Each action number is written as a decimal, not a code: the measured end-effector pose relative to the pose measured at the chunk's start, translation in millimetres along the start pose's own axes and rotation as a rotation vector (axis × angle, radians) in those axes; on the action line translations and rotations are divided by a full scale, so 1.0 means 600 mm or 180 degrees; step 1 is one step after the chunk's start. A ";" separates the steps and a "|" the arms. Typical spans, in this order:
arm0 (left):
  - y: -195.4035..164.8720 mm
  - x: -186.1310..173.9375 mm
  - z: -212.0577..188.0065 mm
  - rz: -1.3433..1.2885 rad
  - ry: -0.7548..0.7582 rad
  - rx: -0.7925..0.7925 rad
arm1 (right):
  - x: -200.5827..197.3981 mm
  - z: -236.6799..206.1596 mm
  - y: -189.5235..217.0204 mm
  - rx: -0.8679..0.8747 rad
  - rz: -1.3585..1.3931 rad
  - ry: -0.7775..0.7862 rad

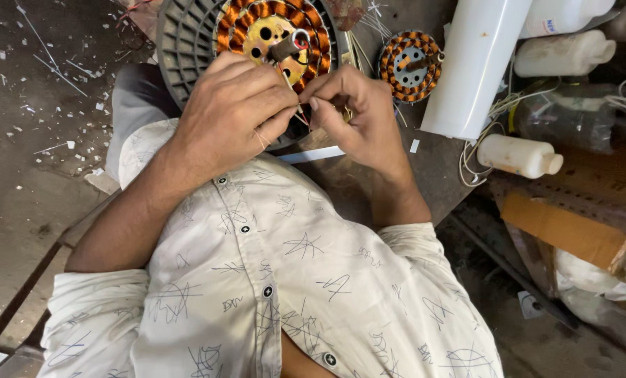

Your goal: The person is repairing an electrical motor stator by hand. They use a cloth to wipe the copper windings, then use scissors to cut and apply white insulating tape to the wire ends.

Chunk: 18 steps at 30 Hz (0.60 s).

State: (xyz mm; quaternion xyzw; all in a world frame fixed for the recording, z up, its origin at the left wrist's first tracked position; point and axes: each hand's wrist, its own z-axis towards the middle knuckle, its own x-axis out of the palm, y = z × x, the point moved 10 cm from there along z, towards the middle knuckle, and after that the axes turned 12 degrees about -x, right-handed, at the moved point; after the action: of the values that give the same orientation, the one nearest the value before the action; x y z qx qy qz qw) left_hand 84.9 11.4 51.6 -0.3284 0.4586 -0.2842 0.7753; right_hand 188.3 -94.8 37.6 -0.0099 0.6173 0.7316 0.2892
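A fan motor stator with copper windings (246, 21) sits in a round grey ribbed housing (183, 42) at the top of the head view. My left hand (232, 112) and my right hand (355, 115) meet just below it, fingertips pinched together on a thin wire (300, 112) that runs from the windings. Both hands rest over the lower edge of the housing. What the fingertips pinch is mostly hidden by the fingers.
A second, smaller wound stator (411, 64) lies to the right. Further right are a white plastic tube (474, 63), white bottles (519, 155), loose white wires and cardboard (565, 231). White scraps litter the floor at left (54, 91).
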 end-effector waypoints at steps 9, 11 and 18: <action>-0.011 0.004 -0.018 0.0247 -0.0167 0.0188 | 0.009 0.010 -0.032 0.0313 0.0713 0.0400; -0.017 0.006 -0.022 0.0390 -0.0288 0.0273 | 0.010 0.015 -0.037 0.0391 0.0768 0.0450; -0.024 0.030 -0.044 0.1019 -0.0507 0.0365 | 0.007 0.020 -0.041 0.0239 0.0271 0.0604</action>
State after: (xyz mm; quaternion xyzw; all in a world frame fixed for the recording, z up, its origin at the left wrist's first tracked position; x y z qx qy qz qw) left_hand 66.5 -17.5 43.5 -0.2280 0.4252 -0.1560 0.8619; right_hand 199.4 -80.5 16.7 -0.0421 0.6687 0.7154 0.1983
